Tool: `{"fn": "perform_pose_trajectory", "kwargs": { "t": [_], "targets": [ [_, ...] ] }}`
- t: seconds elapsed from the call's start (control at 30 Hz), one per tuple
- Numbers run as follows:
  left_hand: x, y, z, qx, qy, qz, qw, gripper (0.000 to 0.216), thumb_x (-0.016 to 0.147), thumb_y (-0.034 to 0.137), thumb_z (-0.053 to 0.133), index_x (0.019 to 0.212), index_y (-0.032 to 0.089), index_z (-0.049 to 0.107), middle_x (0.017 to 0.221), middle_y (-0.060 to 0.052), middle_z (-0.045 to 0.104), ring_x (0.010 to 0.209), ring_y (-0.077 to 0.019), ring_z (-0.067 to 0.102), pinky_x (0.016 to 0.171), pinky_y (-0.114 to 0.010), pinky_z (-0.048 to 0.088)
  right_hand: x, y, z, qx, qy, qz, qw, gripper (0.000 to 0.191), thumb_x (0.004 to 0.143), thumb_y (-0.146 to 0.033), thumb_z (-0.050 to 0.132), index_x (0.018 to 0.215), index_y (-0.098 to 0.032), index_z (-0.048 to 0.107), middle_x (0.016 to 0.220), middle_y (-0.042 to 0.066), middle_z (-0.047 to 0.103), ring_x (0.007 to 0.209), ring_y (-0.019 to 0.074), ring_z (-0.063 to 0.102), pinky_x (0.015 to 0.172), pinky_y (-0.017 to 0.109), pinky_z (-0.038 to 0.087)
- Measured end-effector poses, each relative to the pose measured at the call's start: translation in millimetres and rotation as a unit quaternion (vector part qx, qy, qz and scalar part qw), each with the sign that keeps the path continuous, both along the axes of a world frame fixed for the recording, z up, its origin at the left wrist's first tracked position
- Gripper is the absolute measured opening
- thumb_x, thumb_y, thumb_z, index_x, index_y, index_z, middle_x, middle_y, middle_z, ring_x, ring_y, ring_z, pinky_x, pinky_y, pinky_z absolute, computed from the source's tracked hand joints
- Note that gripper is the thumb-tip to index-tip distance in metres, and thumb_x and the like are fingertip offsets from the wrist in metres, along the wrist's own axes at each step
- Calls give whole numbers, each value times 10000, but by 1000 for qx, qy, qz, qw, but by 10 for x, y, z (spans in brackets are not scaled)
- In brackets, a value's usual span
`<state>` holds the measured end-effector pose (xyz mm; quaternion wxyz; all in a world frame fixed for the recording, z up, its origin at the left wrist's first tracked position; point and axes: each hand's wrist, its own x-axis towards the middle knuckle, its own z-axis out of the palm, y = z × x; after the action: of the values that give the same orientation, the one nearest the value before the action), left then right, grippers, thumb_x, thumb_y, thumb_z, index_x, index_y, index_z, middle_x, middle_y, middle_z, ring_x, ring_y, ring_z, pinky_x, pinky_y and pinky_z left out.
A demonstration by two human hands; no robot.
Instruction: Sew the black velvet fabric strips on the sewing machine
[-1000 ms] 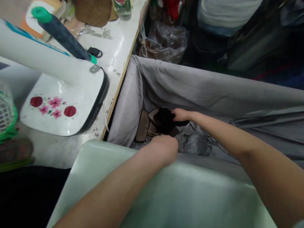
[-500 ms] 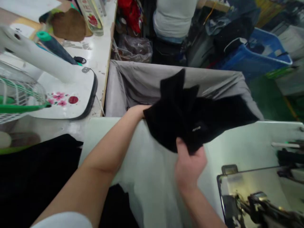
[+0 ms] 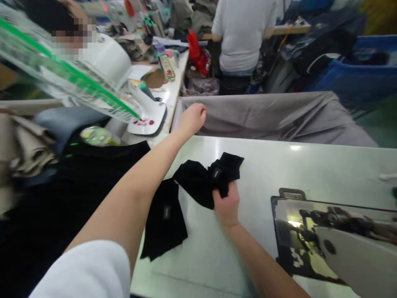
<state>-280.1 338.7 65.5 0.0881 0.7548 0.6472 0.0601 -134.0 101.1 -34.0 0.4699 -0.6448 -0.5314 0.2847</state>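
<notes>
My right hand point(image 3: 228, 203) grips a black fabric piece point(image 3: 198, 182) by its lower right edge, thumb and fingers closed on it. A small dark label with pale marks shows on the fabric, which is bunched above the white-green tabletop point(image 3: 223, 256). Farther forward, my left hand point(image 3: 194, 118) is held over the near left part of a grey cloth-lined bin point(image 3: 248, 111), its fingers curled in; no cloth shows in it. Another black fabric piece point(image 3: 167, 231) with a similar label lies flat on the table, partly behind my left forearm.
At right, a sewing machine point(image 3: 350, 244) is set into the table. A large black cloth pile point(image 3: 77, 198) lies at left. A white fan point(image 3: 149, 120) with a green-rimmed guard stands on the side table. Beyond the bin, a person in a white shirt point(image 3: 238, 37) faces away.
The black fabric piece has come back from over the bin to above the tabletop in my right hand. My left hand is now apart from it. The view has tilted up.
</notes>
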Motion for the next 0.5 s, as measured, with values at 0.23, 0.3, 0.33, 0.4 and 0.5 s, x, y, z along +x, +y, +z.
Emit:
{"fn": "perform_pose_trajectory", "kwargs": {
  "t": [0.23, 0.3, 0.33, 0.4, 0.5],
  "targets": [
    [-64, -2664, 95, -6, 114, 44, 993, 456, 981, 279, 366, 1366, 82, 509, 1437, -196, 536, 1353, -309, 481, 1117, -459, 395, 146, -79, -5, 4, 73, 12, 997, 374, 803, -324, 528, 1127, -144, 577, 1109, 148, 628, 1089, 301, 571, 1018, 491, 431],
    [-57, -3279, -284, 21, 152, 118, 981, 597, 983, 403, 382, 1452, 34, 394, 1494, -241, 460, 1398, -359, 428, 1102, -515, 406, 180, -100, -39, 24, 83, 7, 996, 369, 802, -328, 530, 1117, -141, 577, 1125, 160, 625, 1104, 307, 567, 1020, 486, 424],
    [-60, -3482, -471, 42, 162, 150, 974, 666, 979, 465, 383, 1466, 11, 363, 1502, -262, 439, 1399, -372, 424, 1095, -518, 413, 200, -121, -59, 32, 86, 5, 996, 360, 799, -323, 529, 1104, -139, 581, 1122, 165, 627, 1103, 308, 569, 1018, 482, 424],
    [-89, -3710, -747, 80, 182, 160, 967, 753, 961, 535, 401, 1481, -6, 340, 1523, -275, 401, 1425, -387, 382, 1134, -532, 362, 257, -206, -95, 44, 88, 5, 995, 343, 795, -318, 531, 1083, -138, 584, 1107, 170, 635, 1087, 307, 579, 1004, 469, 434],
    [-220, -3811, -823, 107, 187, 126, 968, 779, 944, 544, 440, 1501, 11, 330, 1554, -260, 358, 1443, -370, 358, 1177, -510, 299, 412, -485, -117, 51, 80, 12, 995, 336, 807, -379, 565, 1066, -166, 582, 1068, 152, 660, 1020, 300, 612, 944, 444, 472]
  ]
}}
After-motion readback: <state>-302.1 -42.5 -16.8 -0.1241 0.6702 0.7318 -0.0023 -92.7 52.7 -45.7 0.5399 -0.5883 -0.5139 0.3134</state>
